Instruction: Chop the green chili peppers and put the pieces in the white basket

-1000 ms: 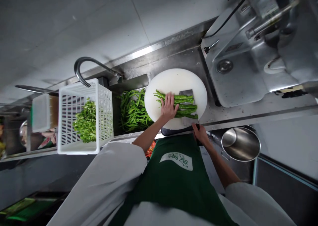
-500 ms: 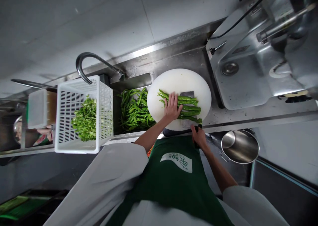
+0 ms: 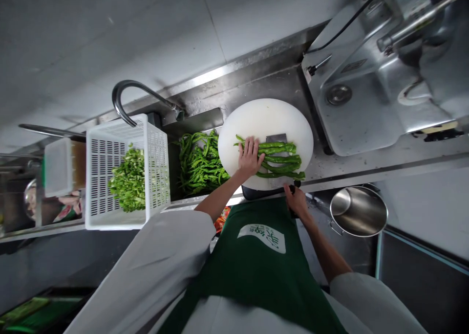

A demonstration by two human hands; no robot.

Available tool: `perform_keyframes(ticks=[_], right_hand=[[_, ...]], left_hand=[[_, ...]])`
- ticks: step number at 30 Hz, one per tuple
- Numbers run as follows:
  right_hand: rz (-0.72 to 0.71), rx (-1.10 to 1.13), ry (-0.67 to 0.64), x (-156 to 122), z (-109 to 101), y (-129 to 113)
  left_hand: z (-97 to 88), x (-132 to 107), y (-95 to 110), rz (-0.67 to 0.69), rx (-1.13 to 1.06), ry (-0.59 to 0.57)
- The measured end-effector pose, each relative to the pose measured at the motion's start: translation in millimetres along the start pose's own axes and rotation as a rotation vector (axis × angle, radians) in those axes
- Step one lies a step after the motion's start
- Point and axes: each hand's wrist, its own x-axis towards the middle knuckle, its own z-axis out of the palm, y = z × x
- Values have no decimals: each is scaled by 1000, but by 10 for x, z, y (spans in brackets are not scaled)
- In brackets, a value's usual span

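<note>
Peppers: long green peppers (image 3: 287, 159) lie side by side in a loose row on the board, thin tips poking out by the left hand, thicker ends pointing right.
Left hand: palm down on the left part of the row, the left hand (image 3: 249, 160) has its fingers stretched out over the peppers; most of their length extends to its right.
Knife: a broad, flat grey metal blade (image 3: 276, 138) shows beyond, between and below the peppers, which stretch across it.
Right hand: closed around a black handle (image 3: 292, 189) at the board's near edge, the right hand (image 3: 297, 202) sits just below the peppers' thick ends.
Board: a thick white round cutting board (image 3: 264, 114) carries peppers and blade.
Left side: more green peppers (image 3: 201, 163) heap in a steel basin beside the board; further left, a white perforated plastic basket (image 3: 156, 165) holds chopped greens (image 3: 128, 180) under a curved chrome tap (image 3: 137, 83).
Right side: a steel sink (image 3: 361, 114), with a round steel pot (image 3: 370, 211) lower down.
Body: dark green apron (image 3: 264, 275), white sleeves.
</note>
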Motion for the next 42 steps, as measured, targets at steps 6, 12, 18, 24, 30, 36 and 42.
perform_keyframes(ticks=[6,12,18,24,30,36,42], right_hand=[[20,71,-73,-32,119,23],[2,189,-59,-53,300,36],[-30,199,-40,-79,366,-65],[-2,246,-89,-118,376,-72],[45,197,-69,-155,462,-122],[52,173,-37,-212,546,-241],[37,229,-53,-247,603,-212]], left_hand=[[55,11,10,7,-30,20],[88,24,-21,26,-45,19],[2,25,-59,34,-36,0],[-90,24,-231,21,-10,-50],[-13,40,-250,23,-57,-39],[1,50,-260,14,-75,-66],[43,55,-285,28,-66,-41]])
